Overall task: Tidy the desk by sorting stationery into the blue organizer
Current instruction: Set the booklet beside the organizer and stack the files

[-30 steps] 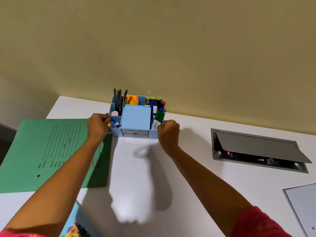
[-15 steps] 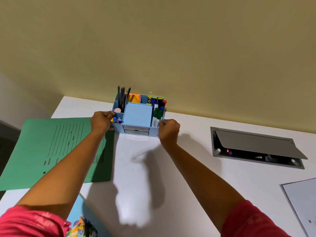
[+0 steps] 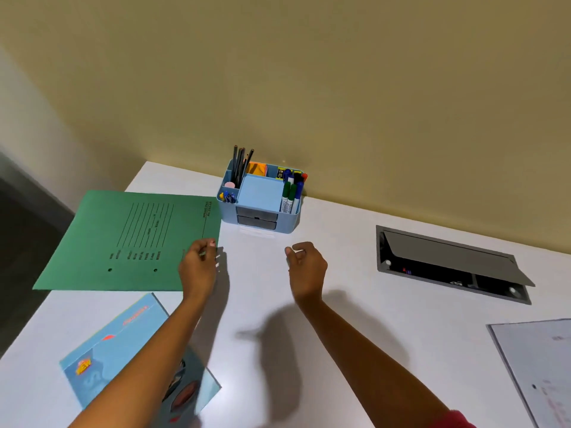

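The blue organizer (image 3: 261, 223) stands near the wall at the back of the white desk (image 3: 262, 304). It holds dark pencils (image 3: 240, 163), a pink eraser, orange sticky notes (image 3: 257, 168), a light blue note pad (image 3: 261, 191), green and blue markers (image 3: 290, 196) and small pins at its left front. My left hand (image 3: 197, 267) hovers over the desk in front of it, to the left, by the right edge of a green folder (image 3: 129, 239), fingers loosely curled with nothing in them. My right hand (image 3: 307, 268) hovers in front right, also loosely curled and empty.
A light blue picture book (image 3: 123, 350) lies at the front left under my left forearm. A grey cable hatch (image 3: 451, 264) with its lid raised is set into the desk at the right. A whiteboard (image 3: 537, 366) lies at the far right edge.
Both hands let go of the organizer's sides and drew back toward me. The organizer stays close to the wall.
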A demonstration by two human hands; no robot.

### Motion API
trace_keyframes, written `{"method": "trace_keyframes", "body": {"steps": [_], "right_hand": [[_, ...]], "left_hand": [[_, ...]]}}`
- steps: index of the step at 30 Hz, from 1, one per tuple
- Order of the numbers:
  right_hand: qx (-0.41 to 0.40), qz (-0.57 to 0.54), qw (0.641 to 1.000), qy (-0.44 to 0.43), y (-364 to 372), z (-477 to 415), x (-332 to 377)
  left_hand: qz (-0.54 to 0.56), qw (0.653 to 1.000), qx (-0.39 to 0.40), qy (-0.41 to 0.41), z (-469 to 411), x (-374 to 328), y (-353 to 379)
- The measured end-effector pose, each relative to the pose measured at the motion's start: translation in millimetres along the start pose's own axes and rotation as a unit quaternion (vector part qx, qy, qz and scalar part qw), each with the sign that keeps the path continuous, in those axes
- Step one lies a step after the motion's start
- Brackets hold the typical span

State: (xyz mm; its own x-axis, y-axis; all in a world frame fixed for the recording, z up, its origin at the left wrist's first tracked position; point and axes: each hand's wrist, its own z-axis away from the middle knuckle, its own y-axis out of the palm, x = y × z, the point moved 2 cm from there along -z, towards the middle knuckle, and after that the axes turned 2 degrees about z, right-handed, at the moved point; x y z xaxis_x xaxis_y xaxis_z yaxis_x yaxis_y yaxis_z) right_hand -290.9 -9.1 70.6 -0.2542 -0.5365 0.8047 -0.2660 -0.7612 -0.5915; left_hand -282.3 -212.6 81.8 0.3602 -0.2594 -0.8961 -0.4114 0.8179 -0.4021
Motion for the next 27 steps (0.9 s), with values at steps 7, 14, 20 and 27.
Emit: {"method": "trace_keyframes", "body": {"steps": [7,14,20,27], "right_hand": [[0.123,0.045,0.990,-0.057,21.0,100.9,-5.0],[0.284,0.138,0.946,-0.074,57.7,176.9,-19.2],[0.322,0.150,0.931,-0.084,68.2,208.7,-25.7],[0.308,0.230,0.912,-0.145,72.7,214.6,-26.2]], "left_hand": [[-0.034,0.998,-0.054,-0.005,85.5,66.8,-47.4],[-0.165,0.966,-0.175,-0.100,137.4,121.9,-102.2],[-0.151,0.913,-0.237,-0.295,165.7,138.5,-132.7],[-0.014,0.909,-0.235,-0.345,174.6,149.4,-141.8]]}}
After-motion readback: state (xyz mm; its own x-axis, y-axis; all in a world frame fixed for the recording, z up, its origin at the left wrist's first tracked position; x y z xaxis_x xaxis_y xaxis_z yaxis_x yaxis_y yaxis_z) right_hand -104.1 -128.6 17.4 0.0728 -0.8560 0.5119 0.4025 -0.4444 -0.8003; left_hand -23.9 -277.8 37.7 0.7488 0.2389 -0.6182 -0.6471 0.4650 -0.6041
